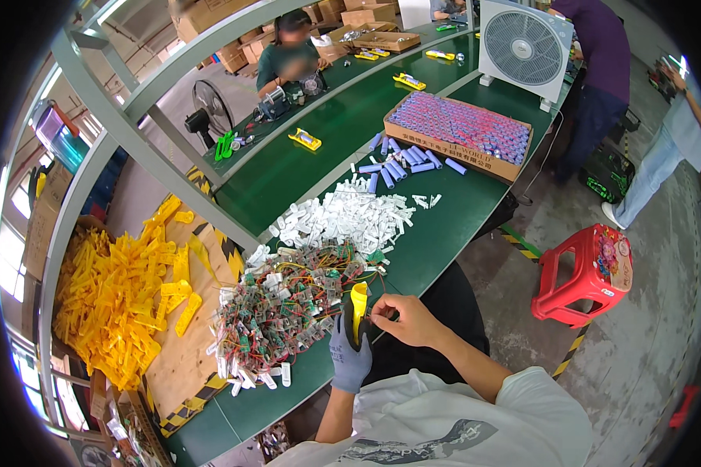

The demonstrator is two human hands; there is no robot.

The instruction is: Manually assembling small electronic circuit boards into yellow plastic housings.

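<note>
My left hand, in a grey-blue glove, is closed round a long yellow plastic shell held upright over the bench's near edge. My bare right hand is just right of the shell, fingers pinched together by its side; what they hold, if anything, is too small to make out. Left of my gloved hand lies a heap of small circuit boards with red, green and yellow wires and white parts. Beyond it is a pile of small white plastic pieces.
Loose purple cylindrical cells lie before a carton of cells. Many yellow shells fill a wooden board at left, beside a grey metal frame. Yellow units ride the green conveyor. A box fan and red stool stand right.
</note>
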